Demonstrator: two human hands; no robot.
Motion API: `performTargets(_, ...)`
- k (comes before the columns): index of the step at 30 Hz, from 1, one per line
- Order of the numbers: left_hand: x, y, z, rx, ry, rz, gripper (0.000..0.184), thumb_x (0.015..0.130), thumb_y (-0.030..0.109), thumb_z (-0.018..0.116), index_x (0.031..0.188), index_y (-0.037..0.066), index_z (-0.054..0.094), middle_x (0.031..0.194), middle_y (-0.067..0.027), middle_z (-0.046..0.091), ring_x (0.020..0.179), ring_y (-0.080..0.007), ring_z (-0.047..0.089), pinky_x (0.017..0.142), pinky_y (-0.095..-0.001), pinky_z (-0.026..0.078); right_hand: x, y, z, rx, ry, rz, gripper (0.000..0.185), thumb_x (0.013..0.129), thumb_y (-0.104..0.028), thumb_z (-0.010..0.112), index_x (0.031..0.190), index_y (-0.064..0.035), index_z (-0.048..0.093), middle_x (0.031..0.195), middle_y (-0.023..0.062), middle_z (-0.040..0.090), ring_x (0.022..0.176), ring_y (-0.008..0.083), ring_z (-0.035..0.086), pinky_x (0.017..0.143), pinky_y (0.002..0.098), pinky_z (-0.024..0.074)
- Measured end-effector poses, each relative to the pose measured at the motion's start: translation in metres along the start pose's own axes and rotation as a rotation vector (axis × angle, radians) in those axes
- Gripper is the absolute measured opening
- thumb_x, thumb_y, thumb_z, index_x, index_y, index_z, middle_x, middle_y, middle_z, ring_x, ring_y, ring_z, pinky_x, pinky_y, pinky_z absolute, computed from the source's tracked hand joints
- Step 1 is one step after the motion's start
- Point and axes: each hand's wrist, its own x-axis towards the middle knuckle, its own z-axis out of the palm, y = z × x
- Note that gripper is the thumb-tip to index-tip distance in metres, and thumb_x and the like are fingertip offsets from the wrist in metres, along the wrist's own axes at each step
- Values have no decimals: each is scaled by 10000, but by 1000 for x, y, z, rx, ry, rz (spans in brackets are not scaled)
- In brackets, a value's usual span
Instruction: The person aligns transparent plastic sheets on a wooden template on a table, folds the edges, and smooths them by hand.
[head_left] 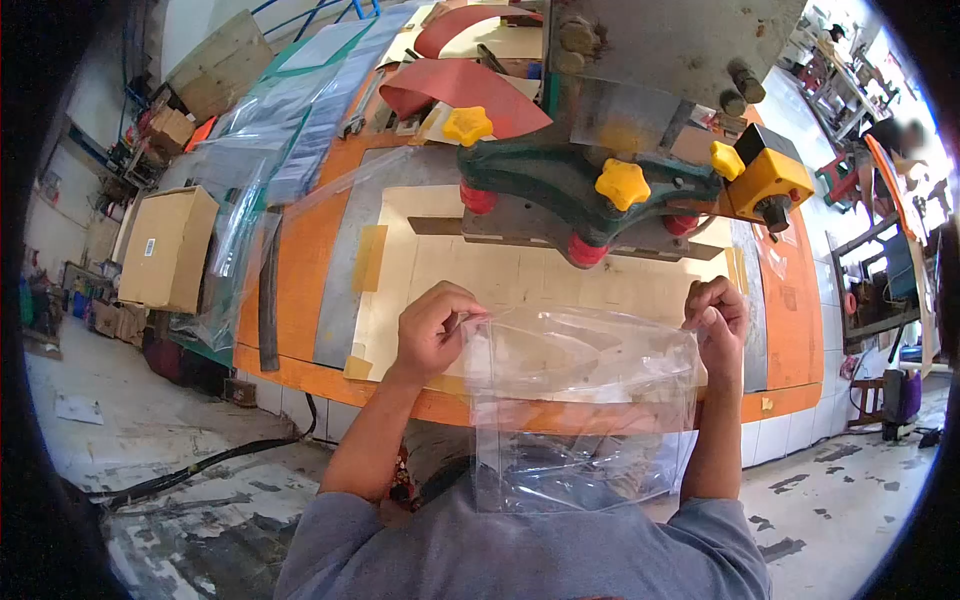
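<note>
A clear plastic bag hangs between my two hands, its upper edge stretched across and its lower part falling over the table's front edge towards my lap. My left hand pinches the upper left corner. At the upper right corner, my right hand is closed on the same plastic. Just beyond them is the machine's press head, a dark green bracket with yellow star knobs and red feet. Under it lies a cream-coloured sheet, taped down with tan tape.
An orange-edged worktable carries the machine. Clear plastic sheets are piled at the left, near a cardboard box. A yellow control box sits right of the press head. Another person is in the right background.
</note>
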Motion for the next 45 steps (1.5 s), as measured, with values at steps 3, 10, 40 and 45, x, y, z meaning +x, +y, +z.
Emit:
performTargets(3,1,1,0,7,13,-13,244,776,-155,671,945,20,696,911,-59,691,583,-77,481,522,-241,370,-1,1,-1,-28,5,1,407,910,-380,802,905,-21,611,814,35,579,693,106,562,614,243,478)
performTargets(10,-1,-4,1,-8,26,-82,355,741,-209,542,975,14,688,950,-66,686,611,-63,490,556,-218,384,1,2,0,-60,11,-27,339,899,-312,782,920,-8,633,847,45,610,736,106,553,652,241,415)
performTargets(40,0,2,1,145,-44,-126,196,867,23,807,939,73,633,885,-26,692,577,-72,478,536,-235,398,-1,-5,2,-42,0,20,258,865,-236,764,889,-18,627,828,56,605,790,153,576,733,285,460)
performTargets(45,-1,-3,2,100,-47,-84,224,821,-44,772,934,72,617,883,-27,681,540,-78,434,506,-251,364,0,-5,2,-49,-9,10,238,857,-216,758,872,-24,619,810,54,599,776,152,565,718,287,448)
